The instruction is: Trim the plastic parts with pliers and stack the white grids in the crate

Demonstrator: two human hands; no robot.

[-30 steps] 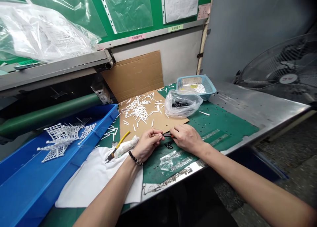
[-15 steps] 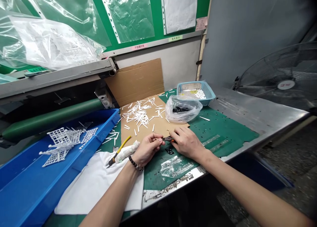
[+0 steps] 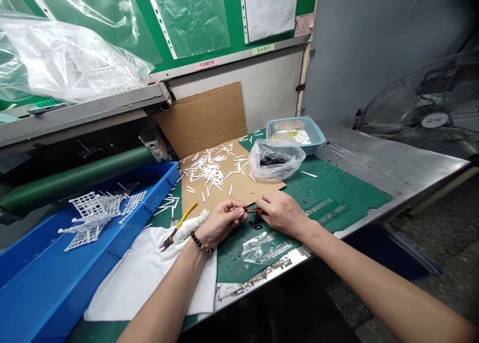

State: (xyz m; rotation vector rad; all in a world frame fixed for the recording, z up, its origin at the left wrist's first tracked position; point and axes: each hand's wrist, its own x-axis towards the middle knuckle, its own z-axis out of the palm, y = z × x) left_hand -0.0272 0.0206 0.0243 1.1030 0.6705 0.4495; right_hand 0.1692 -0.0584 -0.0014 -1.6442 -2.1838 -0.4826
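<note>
My left hand [image 3: 221, 222] is closed in a pinch at its fingertips on a small black part [image 3: 246, 210], mostly covered by the fingers. Wrapped round small pliers with orange handles [image 3: 260, 211] is my right hand [image 3: 282, 213]; the jaws point left and meet the part at my left fingertips. Just below the pliers, a few black pieces [image 3: 256, 225] lie on the green mat [image 3: 232, 263]. Beyond my hands stands a clear plastic bag [image 3: 279, 171] with many black parts inside. White sticks [image 3: 209, 169] are strewn over the cardboard [image 3: 194, 203].
Yellow-handled cutters [image 3: 181, 223] rest on a white cloth [image 3: 130, 278] left of my hands. A blue tray [image 3: 48, 268] holds white lattice pieces [image 3: 93, 213]. At the back stands a light-blue basket [image 3: 316, 133] with white pieces. A large fan [image 3: 430, 113] is at right.
The plier jaws have come a little more into sight between my hands. Both hands keep nearly the same place, and the whole view has shifted slightly.
</note>
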